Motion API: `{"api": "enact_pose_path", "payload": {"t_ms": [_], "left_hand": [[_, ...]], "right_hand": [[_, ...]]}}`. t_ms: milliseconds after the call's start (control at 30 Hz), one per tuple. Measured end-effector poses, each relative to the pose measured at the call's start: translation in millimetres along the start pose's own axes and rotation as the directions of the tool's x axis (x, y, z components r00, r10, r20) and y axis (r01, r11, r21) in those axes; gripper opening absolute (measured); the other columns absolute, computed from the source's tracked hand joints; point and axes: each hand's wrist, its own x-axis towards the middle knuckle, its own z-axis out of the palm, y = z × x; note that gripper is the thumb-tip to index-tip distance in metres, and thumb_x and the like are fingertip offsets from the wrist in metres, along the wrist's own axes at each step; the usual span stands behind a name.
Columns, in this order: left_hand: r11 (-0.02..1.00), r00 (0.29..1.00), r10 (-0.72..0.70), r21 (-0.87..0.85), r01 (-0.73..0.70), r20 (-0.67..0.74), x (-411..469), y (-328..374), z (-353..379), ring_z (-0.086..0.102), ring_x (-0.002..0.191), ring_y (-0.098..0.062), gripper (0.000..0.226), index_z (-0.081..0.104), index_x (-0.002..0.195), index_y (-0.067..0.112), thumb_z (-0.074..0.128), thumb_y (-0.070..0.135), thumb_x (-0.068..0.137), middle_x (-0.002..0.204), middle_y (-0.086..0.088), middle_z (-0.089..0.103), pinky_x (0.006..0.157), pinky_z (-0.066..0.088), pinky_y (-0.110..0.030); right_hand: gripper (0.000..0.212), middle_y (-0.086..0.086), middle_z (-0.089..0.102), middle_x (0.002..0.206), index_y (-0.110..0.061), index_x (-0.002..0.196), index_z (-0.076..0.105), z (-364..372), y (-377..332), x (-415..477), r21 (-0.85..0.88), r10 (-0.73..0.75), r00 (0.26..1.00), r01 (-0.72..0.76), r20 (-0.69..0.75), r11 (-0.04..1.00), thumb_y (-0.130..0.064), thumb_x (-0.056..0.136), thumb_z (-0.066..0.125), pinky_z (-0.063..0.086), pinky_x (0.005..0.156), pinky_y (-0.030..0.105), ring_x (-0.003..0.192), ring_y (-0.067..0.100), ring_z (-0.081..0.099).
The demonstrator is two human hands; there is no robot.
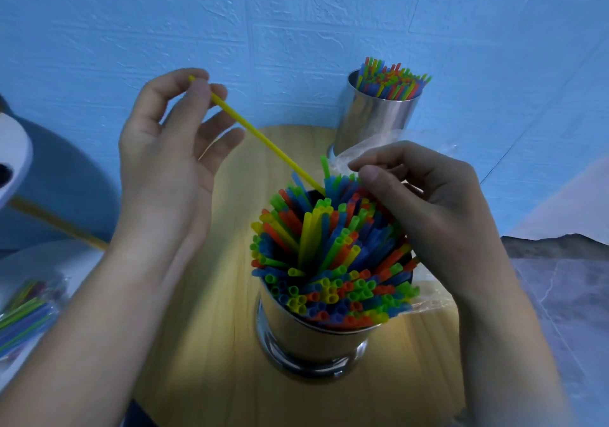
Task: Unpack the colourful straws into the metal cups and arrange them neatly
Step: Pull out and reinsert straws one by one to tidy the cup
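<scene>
Straws in green, yellow, orange and blue fill the near metal cup, which stands on the round wooden table right below me. They lean in all directions, open ends up, some fanning out past the rim. I see my left hand pinching the top end of a single yellow straw between thumb and forefinger, the other fingers spread loose. That straw slants down to the right, and its lower end dips in among the others at the cup's far rim. My right hand sits over the far right side of the bundle, its fingers curled and gripping a crinkled clear plastic wrapper. More of the wrapper shows below the wrist beside the cup. A second metal cup stands at the table's far edge against the blue wall, well apart from the first, and it is packed with upright straws of the same colours. At the far left, a clear packet of straws lies on a white surface.
</scene>
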Motion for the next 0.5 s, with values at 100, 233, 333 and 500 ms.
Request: {"api": "enact_pose_path", "payload": {"t_ms": [100,233,333,500], "left_hand": [[0.998,0.996,-0.026,-0.058,0.021,-0.081,3.3,-1.5,-6.1,0.065,0.080,-0.014,0.008,0.061,0.096,0.020,0.058,0.017,0.104,0.090,0.005,0.069,0.079,0.055,-0.025],[0.980,0.980,-0.134,-0.165,0.110,-0.145,8.0,-6.7,-15.9,0.066,0.075,-0.012,0.011,0.061,0.095,0.018,0.056,0.015,0.105,0.091,0.004,0.070,0.078,0.057,-0.025],[0.957,0.969,-0.211,-0.229,0.177,-0.131,6.2,-10.9,-15.9,0.070,0.073,-0.011,0.013,0.061,0.094,0.017,0.054,0.012,0.104,0.092,0.003,0.070,0.076,0.057,-0.024],[0.944,0.959,-0.278,-0.197,0.263,-0.050,-5.8,-18.3,-7.9,0.071,0.075,-0.013,0.013,0.059,0.092,0.017,0.055,0.013,0.104,0.086,0.004,0.074,0.075,0.059,-0.026]], "right_hand": [[0.011,-0.001,0.070,0.088,-0.031,0.097,0.076,-0.8,0.3,-0.3,0.004,0.020,1.000,-0.020,-0.019,1.000,-0.032,0.093,0.065,0.056,0.069,0.039,0.084,0.021,0.065],[0.007,-0.003,0.070,0.094,-0.028,0.100,0.075,-1.2,1.4,0.1,0.017,0.017,1.000,-0.017,-0.014,1.000,-0.027,0.094,0.073,0.057,0.070,0.043,0.084,0.025,0.064],[0.009,-0.004,0.071,0.090,-0.028,0.099,0.076,0.6,-1.0,0.7,0.052,-0.008,0.999,0.010,-0.039,0.999,-0.022,0.092,0.075,0.055,0.067,0.030,0.081,0.019,0.064],[0.011,-0.003,0.076,0.079,-0.019,0.097,0.073,-0.4,-3.4,1.5,0.262,-0.057,0.986,0.097,-0.156,0.960,-0.021,0.087,0.071,0.049,0.070,0.017,0.078,0.006,0.070]]}}
